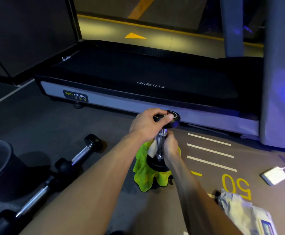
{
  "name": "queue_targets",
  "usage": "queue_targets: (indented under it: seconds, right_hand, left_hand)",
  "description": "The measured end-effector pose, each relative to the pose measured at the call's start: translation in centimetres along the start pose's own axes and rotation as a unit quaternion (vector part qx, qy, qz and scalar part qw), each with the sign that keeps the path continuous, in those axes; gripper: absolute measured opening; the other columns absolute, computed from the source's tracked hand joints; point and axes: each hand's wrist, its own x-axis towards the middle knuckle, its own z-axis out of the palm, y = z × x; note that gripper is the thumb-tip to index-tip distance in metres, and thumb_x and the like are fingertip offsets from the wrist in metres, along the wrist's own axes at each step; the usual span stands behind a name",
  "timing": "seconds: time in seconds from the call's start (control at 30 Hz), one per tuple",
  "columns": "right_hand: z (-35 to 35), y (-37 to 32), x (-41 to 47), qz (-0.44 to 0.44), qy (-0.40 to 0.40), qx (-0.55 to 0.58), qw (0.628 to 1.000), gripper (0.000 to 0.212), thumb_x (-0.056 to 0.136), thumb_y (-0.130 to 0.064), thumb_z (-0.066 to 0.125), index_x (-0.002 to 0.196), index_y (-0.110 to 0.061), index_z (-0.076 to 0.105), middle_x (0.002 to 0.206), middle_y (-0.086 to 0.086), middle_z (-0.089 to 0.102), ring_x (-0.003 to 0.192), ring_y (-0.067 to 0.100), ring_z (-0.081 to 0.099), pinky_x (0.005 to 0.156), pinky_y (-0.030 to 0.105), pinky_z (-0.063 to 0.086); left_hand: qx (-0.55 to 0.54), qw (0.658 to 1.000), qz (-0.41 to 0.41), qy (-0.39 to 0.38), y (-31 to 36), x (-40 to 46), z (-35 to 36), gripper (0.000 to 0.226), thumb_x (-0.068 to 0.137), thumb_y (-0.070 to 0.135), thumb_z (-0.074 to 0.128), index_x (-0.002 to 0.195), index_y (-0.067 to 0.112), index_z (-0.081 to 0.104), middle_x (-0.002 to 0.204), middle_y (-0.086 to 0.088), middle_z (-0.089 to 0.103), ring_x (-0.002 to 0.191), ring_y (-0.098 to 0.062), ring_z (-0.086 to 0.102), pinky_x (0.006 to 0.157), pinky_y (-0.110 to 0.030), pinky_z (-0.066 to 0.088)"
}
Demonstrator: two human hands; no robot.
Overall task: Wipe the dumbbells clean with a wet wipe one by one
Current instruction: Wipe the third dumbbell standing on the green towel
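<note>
> Both forearms reach forward, yeah?

Yep. Two spare dumbbells (80,156) lie left on the floor. Left hand (146,122) clamps the upright dumbbell (163,141) by its top; right hand (170,146) squeezes the wipe (152,149) round its handle, above a green cloth (145,173).

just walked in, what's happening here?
A person is cleaning dumbbells on a gym floor. The left hand holds the top end of an upright dumbbell, which stands on a green cloth. The right hand presses a white wipe against its chrome handle. Two more dumbbells lie to the left, beside the treadmill.
</note>
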Motion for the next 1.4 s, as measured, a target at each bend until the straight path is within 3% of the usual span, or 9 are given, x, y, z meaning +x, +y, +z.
queue_targets:
  seconds: [0.1, 0.2, 0.33, 0.53, 0.77, 0.93, 1.07, 1.27, 1.4]
  right_hand:
    - [0.5, 1.7, -1.3, -0.075, 0.073, -0.015, 0.994, 0.038, 0.102, -0.034, 0.039, 0.096, -0.017, 0.073, 0.097, 0.001, 0.072, 0.098, 0.026, 0.065, 0.093, 0.042, 0.049]
    - [1.1, 4.3, -4.1, -0.144, 0.083, -0.009, 0.986, 0.042, 0.107, -0.034, 0.037, 0.145, -0.029, 0.054, 0.132, -0.017, 0.058, 0.125, 0.005, 0.050, 0.109, 0.029, 0.035]
    - [0.8, 6.7, -5.0, -0.203, 0.081, -0.053, 0.974, 0.050, 0.104, -0.031, 0.038, 0.153, -0.025, 0.045, 0.155, -0.001, 0.048, 0.145, 0.015, 0.040, 0.121, 0.041, 0.031]
    - [0.5, 6.5, -3.6, -0.295, 0.147, -0.089, 0.940, 0.030, 0.105, -0.012, 0.049, 0.130, -0.019, 0.065, 0.124, -0.008, 0.066, 0.115, -0.002, 0.058, 0.100, 0.026, 0.045]
    - [-0.1, 0.8, -0.1, -0.094, 0.006, -0.091, 0.991, 0.031, 0.098, -0.009, 0.043, 0.082, -0.005, 0.069, 0.065, 0.001, 0.071, 0.062, 0.015, 0.066, 0.057, 0.025, 0.048]
    - [-0.4, -1.4, 0.7, 0.043, -0.144, -0.025, 0.988, 0.036, 0.102, -0.025, 0.042, 0.080, -0.005, 0.061, 0.066, 0.011, 0.061, 0.052, 0.021, 0.057, 0.049, 0.025, 0.049]
    - [0.0, -0.8, -0.7, -0.006, -0.055, 0.015, 0.998, 0.033, 0.102, -0.019, 0.041, 0.084, -0.006, 0.065, 0.066, 0.008, 0.063, 0.056, 0.020, 0.058, 0.044, 0.018, 0.045]
    - [0.7, 2.8, -2.5, -0.191, 0.108, -0.019, 0.975, 0.034, 0.109, -0.019, 0.038, 0.113, -0.011, 0.070, 0.110, 0.007, 0.074, 0.101, 0.020, 0.065, 0.094, 0.041, 0.049]
    - [0.7, 4.7, -4.7, -0.238, 0.127, -0.030, 0.963, 0.040, 0.109, -0.014, 0.040, 0.146, -0.013, 0.055, 0.150, -0.002, 0.053, 0.141, 0.009, 0.045, 0.118, 0.030, 0.035]
  left_hand:
    - [0.010, 1.000, -0.013, 0.016, 0.1, 0.1, 0.3, 0.036, 0.086, 0.069, 0.065, 0.113, 0.045, 0.073, 0.121, 0.020, 0.068, 0.114, -0.008, 0.063, 0.098, -0.034, 0.052]
    - [0.024, 0.999, -0.016, 0.022, 0.2, 0.0, 0.5, 0.037, 0.088, 0.068, 0.064, 0.114, 0.043, 0.073, 0.117, 0.019, 0.071, 0.111, -0.008, 0.064, 0.091, -0.030, 0.052]
    - [0.022, 0.999, -0.012, 0.029, -0.1, 0.0, 0.2, 0.037, 0.090, 0.066, 0.063, 0.114, 0.040, 0.073, 0.117, 0.018, 0.069, 0.110, -0.007, 0.063, 0.092, -0.030, 0.052]
    - [0.013, 1.000, 0.004, 0.014, -0.7, 0.0, -0.6, 0.034, 0.091, 0.062, 0.064, 0.113, 0.039, 0.073, 0.114, 0.016, 0.063, 0.108, -0.008, 0.062, 0.088, -0.025, 0.048]
    - [-0.001, 1.000, 0.012, -0.007, -1.4, 0.2, -1.3, 0.032, 0.091, 0.061, 0.065, 0.114, 0.041, 0.072, 0.116, 0.015, 0.062, 0.109, -0.008, 0.060, 0.095, -0.029, 0.047]
    - [-0.014, 1.000, 0.006, -0.005, -1.5, 0.1, -1.4, 0.034, 0.091, 0.060, 0.066, 0.116, 0.037, 0.073, 0.117, 0.014, 0.062, 0.109, -0.007, 0.059, 0.092, -0.027, 0.045]
    - [-0.011, 1.000, 0.005, -0.004, -1.1, -0.1, -0.8, 0.033, 0.090, 0.061, 0.066, 0.114, 0.040, 0.072, 0.114, 0.016, 0.060, 0.104, -0.009, 0.063, 0.087, -0.023, 0.049]
    - [-0.003, 1.000, 0.020, 0.003, 0.1, -0.1, 0.8, 0.036, 0.084, 0.062, 0.072, 0.111, 0.037, 0.075, 0.113, 0.017, 0.063, 0.107, -0.007, 0.063, 0.097, -0.036, 0.053]
    - [-0.004, 1.000, 0.021, 0.017, 0.5, 0.0, 1.3, 0.035, 0.085, 0.060, 0.073, 0.109, 0.035, 0.076, 0.111, 0.016, 0.063, 0.106, -0.007, 0.064, 0.097, -0.034, 0.052]
